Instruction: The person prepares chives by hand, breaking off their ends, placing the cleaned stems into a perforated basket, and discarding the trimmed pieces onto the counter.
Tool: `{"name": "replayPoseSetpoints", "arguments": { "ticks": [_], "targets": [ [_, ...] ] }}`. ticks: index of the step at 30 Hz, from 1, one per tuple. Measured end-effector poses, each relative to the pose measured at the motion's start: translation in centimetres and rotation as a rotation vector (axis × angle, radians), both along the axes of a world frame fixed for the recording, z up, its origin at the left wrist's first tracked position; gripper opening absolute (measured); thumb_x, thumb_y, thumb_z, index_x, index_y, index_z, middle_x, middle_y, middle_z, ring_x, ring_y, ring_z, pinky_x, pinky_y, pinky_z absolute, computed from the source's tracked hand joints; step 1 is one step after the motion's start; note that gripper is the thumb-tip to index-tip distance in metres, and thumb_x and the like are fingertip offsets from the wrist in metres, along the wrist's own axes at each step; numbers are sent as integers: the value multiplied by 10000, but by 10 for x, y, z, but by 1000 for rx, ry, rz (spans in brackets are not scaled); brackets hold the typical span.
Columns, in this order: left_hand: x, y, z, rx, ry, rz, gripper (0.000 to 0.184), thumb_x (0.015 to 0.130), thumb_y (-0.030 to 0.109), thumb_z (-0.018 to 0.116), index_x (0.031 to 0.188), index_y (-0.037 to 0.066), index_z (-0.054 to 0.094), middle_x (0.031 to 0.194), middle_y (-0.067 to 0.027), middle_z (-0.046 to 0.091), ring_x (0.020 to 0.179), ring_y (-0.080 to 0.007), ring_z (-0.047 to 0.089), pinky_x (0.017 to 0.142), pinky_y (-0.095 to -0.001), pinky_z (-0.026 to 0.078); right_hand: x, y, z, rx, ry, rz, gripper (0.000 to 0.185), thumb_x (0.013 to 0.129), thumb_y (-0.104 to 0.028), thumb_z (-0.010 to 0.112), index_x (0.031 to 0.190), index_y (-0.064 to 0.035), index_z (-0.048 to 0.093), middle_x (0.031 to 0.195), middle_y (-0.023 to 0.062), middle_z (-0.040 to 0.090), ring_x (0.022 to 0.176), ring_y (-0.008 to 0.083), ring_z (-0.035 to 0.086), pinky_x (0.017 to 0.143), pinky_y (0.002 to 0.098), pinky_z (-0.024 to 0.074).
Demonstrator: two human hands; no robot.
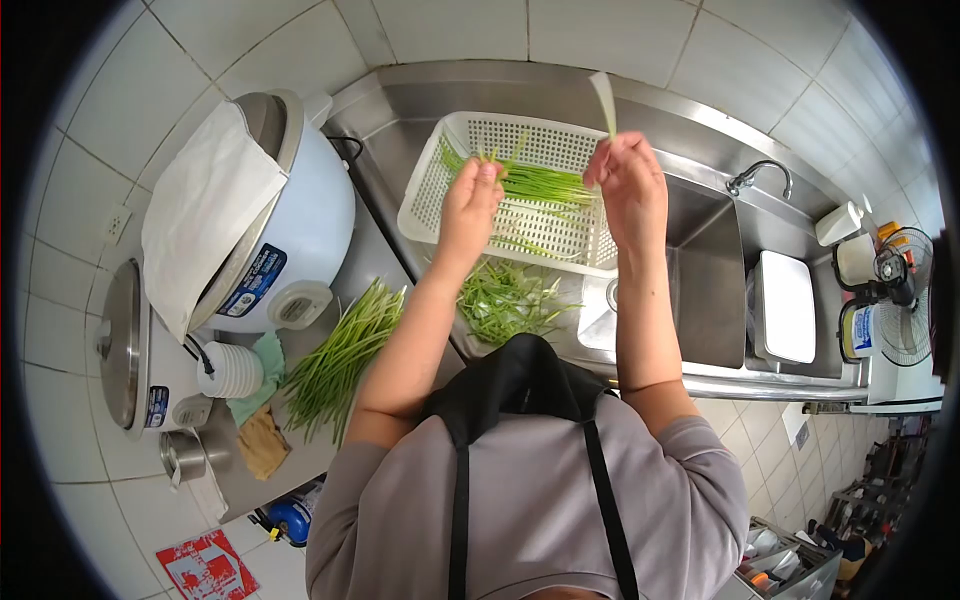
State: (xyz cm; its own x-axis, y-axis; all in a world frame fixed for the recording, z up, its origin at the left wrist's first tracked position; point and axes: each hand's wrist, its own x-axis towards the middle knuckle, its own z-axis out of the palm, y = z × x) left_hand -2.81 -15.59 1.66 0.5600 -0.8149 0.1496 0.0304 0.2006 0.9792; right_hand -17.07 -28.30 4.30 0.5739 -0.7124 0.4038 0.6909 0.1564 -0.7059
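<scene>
My left hand (470,210) is closed in a pinch on thin green chives (493,156), over the left part of a white perforated basket (425,205). Several long chives (545,186) lie across the inside of that basket. My right hand (632,185), raised by the basket's right edge, has its fingers pressed together at the base of a pale, slightly blurred leaf strip (604,102) that points up. In front of the basket lies a loose heap of green trimmings (508,303). To the left, a thick bunch of chives (345,360) rests on the counter.
A metal sink (710,270) with a faucet (760,178) is on the right, beside a white lidded container (785,305). Large rice cookers (325,215) stand at left, near stacked white bowls (232,370) and cloths (262,445). A fan (905,270) is at far right.
</scene>
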Motion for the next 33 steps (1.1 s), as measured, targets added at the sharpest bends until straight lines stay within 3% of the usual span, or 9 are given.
{"name": "replayPoseSetpoints", "arguments": {
  "ticks": [1,3,7,10,13,16,19,26,33],
  "targets": [
    [4,7,7,-25,44,-27,263,959,279,402,1002,39,502,685,45,396,543,-16,318,463,-155,277,-6,2,-7,-110,116,32,73,836,-86,511,847,-33,560,743,24,557,621,113,514,578,263,443],
    [11,20,24,-78,134,-78,276,960,265,403,1041,21,504,688,44,383,551,-11,308,467,-154,272,-20,22,-24,-322,692,68,120,800,-109,521,830,-10,581,674,30,555,589,121,516,558,279,439],
    [27,32,33,-98,97,-129,271,953,221,423,1059,-18,494,708,36,396,580,-26,329,509,-164,296,-9,60,-86,-841,1115,66,186,789,-172,571,827,3,623,678,147,606,626,232,589,602,331,461],
    [26,33,38,-197,292,-144,228,950,207,425,1012,-1,495,711,25,384,589,-49,335,515,-179,301,2,63,-109,-1034,1113,-26,194,788,-195,611,855,-17,648,760,163,632,651,272,597,624,348,462],
    [28,34,41,-301,404,-170,219,945,221,433,973,17,507,706,23,384,585,-53,336,519,-186,305,12,58,-81,-781,876,-91,235,806,-218,621,915,-11,649,725,152,615,608,257,572,611,334,457],
    [27,32,45,-381,440,-199,210,943,225,434,950,31,514,701,22,383,580,-55,330,511,-189,295,24,53,-51,-673,636,26,233,839,-208,599,953,-11,647,682,93,598,562,194,530,575,293,441],
    [29,30,50,-464,459,-233,200,944,218,425,945,40,518,695,22,379,576,-58,321,498,-191,280,32,56,-38,-514,669,413,232,890,-195,545,967,-1,646,750,-8,519,597,66,465,549,222,407],
    [39,39,66,-598,440,-207,130,943,166,405,926,57,474,678,25,333,564,-65,277,473,-193,248,35,52,-68,-211,651,803,226,879,-173,555,974,13,639,784,3,588,645,59,491,573,194,401],
    [48,44,68,-686,407,-181,108,935,150,413,910,64,473,675,22,329,557,-68,273,467,-194,242,34,63,-85,-213,491,945,229,874,-167,557,952,30,644,867,41,618,647,75,451,636,200,391]
  ]
}}
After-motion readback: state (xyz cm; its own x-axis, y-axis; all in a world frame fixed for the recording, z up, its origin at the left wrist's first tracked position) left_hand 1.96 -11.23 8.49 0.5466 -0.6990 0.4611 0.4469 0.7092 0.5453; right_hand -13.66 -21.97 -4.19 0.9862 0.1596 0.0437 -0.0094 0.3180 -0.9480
